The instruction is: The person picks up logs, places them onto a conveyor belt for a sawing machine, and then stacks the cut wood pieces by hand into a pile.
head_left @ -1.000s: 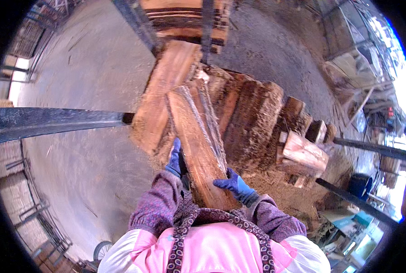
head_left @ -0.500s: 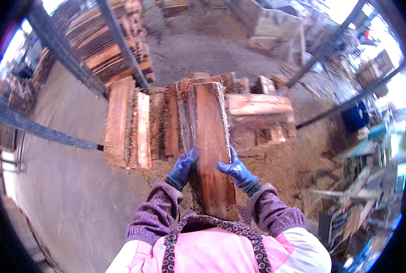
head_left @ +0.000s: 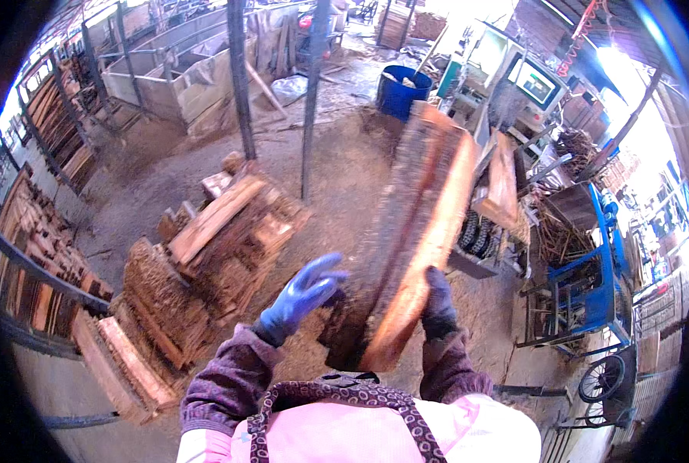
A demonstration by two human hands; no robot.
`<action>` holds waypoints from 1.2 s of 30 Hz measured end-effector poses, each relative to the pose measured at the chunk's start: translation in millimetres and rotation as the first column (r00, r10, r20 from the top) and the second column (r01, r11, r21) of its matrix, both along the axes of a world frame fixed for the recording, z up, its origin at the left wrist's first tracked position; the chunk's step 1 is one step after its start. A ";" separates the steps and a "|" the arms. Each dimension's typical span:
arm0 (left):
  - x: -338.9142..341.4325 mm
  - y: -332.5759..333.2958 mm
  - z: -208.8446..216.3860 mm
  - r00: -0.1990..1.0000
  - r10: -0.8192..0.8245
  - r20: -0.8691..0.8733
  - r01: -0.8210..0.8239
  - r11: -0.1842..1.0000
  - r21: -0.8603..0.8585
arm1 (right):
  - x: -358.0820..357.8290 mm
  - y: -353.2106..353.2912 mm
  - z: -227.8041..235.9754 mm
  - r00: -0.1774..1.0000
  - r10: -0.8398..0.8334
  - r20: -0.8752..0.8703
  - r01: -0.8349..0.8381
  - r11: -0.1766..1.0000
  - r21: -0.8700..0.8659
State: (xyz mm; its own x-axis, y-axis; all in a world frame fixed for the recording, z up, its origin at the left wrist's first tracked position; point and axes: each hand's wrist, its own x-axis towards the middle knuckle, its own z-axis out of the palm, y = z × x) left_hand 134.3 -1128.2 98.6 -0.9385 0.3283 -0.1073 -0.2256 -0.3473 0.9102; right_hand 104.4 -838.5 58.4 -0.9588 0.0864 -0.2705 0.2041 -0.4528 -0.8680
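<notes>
Head view: a long, rough wood slab [head_left: 423, 224] is held up in front of the person's chest, tilted, its far end leaning to the right. Its left side is dark and barky, its right face pale orange. The right hand [head_left: 439, 305], in a blue glove, holds the slab at its right edge, low down; most of its fingers are hidden. The left hand [head_left: 302, 292], also gloved, is just beside the barky side with its fingers spread wide; whether any part of it touches the wood I cannot tell. To the left lies a pile of rough wood [head_left: 240, 231] on the floor [head_left: 344, 181], with more boards [head_left: 132, 366] nearer the person. Beyond the slab's far end stands a blue barrel [head_left: 400, 99], and a machine with a screen [head_left: 533, 83] is to the right of it. A blue metal frame [head_left: 603, 258] stands farther right, above a spoked wheel [head_left: 602, 378].
</notes>
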 end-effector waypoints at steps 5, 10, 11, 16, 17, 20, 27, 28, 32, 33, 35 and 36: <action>-4.3 -7.4 -147.4 0.800 0.010 0.600 -0.046 0.998 0.045 | -58.3 185.1 0.2 0.922 -0.249 -0.296 0.274 0.961 0.045; 14.4 -6.2 -194.5 0.608 0.220 0.763 -0.151 0.975 -0.161 | -176.5 307.2 80.1 0.989 -0.107 -0.106 0.120 0.985 0.121; 12.5 -0.2 -191.3 0.589 0.260 0.766 -0.194 0.965 -0.178 | -215.7 328.1 92.7 0.994 -0.074 -0.077 0.084 0.987 0.134; 41.8 3.8 -186.1 0.511 0.393 0.765 -0.302 0.915 -0.268 | -418.3 385.5 28.3 0.997 -0.017 -0.070 0.064 -0.229 0.971; 53.5 5.2 -183.5 0.468 0.445 0.763 -0.309 0.892 -0.331 | -441.8 374.0 27.0 0.998 0.033 -0.061 0.069 -0.361 0.930; 117.8 -6.1 -208.0 0.625 0.417 0.660 -0.437 0.888 -0.147 | -450.8 368.4 2.3 0.975 0.207 -0.077 0.171 -0.485 0.857; 235.6 -65.3 -260.6 0.184 0.537 0.824 -0.420 0.801 -0.428 | -345.8 307.8 -167.2 0.923 0.365 -0.119 0.018 0.269 0.963; 247.4 -82.4 -285.8 0.176 0.474 0.863 -0.447 0.819 -0.359 | -328.9 308.1 -195.6 0.918 0.397 -0.005 -0.197 0.467 0.862; 342.7 -118.1 -336.2 0.114 0.419 0.901 -0.710 0.669 -0.221 | -148.4 -71.7 -192.0 0.553 0.779 0.295 -0.452 -0.016 0.892; 345.4 -133.8 -351.6 0.049 0.512 0.858 -0.640 0.675 -0.366 | -129.3 -115.0 -216.6 0.496 0.820 0.285 -0.639 0.123 0.759; 352.1 -168.6 -355.6 0.071 0.557 0.827 -0.574 0.701 -0.423 | -79.2 -238.5 -190.0 0.340 0.887 0.313 -0.803 0.101 0.587; 350.9 -185.2 -357.8 0.089 0.575 0.813 -0.544 0.712 -0.444 | -72.4 -278.6 -205.2 0.271 0.909 0.316 -0.862 0.083 0.500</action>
State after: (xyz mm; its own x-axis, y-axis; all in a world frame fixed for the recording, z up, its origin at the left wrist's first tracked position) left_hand 485.2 -1313.3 -259.2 -0.1722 -0.2626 -0.9494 -0.5907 -0.7437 0.3129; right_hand 32.0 -1117.1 -146.8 -0.4503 -0.7543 -0.4778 0.0739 0.5018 -0.8618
